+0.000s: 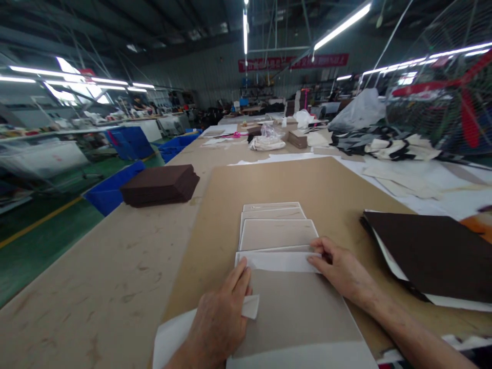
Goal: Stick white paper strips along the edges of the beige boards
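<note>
A beige panel [295,307] with a white band [280,262] along its far end lies in front of me. My left hand [226,302] is at the panel's left side, its fingertips pressed on the corner of the band. A white sheet [175,330] passes through that hand, and its narrow end sticks out to the right; the thumb is hidden. My right hand [334,264] pinches the band's right end between thumb and fingers. Beyond the band, several smaller white-edged beige panels [279,234] lie overlapped in a row.
A brown board [226,200] covers the tabletop under the panels. Dark brown stacked pieces [159,185] sit at the left, above a blue bin [111,187]. Dark and white sheets [434,251] lie at the right. Fabric scraps [403,146] and a large fan [453,84] stand farther back.
</note>
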A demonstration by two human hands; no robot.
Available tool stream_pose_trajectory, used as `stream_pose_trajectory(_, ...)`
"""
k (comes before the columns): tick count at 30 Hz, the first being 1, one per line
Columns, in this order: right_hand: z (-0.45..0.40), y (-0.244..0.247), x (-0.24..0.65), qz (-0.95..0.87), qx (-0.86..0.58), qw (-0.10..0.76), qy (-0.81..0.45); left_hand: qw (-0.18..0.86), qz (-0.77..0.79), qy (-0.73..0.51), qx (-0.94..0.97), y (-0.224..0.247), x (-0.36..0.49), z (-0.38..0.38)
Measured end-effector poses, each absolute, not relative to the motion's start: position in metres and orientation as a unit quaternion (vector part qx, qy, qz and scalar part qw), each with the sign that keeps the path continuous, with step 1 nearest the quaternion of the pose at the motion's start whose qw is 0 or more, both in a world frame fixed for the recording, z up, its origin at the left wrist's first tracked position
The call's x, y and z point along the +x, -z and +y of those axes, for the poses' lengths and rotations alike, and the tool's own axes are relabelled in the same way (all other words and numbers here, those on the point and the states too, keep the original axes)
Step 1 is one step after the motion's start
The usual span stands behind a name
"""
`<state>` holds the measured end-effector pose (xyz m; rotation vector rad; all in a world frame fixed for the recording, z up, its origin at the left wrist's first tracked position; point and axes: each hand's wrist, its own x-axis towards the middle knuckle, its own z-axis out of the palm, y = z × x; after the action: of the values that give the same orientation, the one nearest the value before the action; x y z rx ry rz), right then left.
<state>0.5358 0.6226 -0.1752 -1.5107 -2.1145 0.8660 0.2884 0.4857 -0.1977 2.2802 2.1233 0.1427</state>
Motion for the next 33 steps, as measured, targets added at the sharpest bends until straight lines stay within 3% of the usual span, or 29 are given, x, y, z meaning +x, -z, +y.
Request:
stream_pose_trajectory(18, 0.646, 0.182, 0.535, -0.775, -0.532, 0.185, -0.287, 0.025, 0.690, -0.014, 0.723, 0.198, 0.289, 0.487)
stream_pose_trajectory(26, 0.616, 0.185, 0.529, -0.852, -0.455, 0.250, -0.070, 0.020, 0.690, -0.007, 0.724, 0.192, 0.291, 0.486)
stream_pose_trajectory(30, 0.584, 0.181, 0.505, -0.943, -0.273, 0.148, -0.122, -0.013, 0.682, -0.018, 0.731, 0.202, 0.287, 0.486)
stream_pose_trajectory(33, 0.574, 0.179, 0.496, -0.951, -0.243, 0.074, -0.175, -0.032, 0.674, -0.031, 0.737, 0.209, 0.284, 0.487)
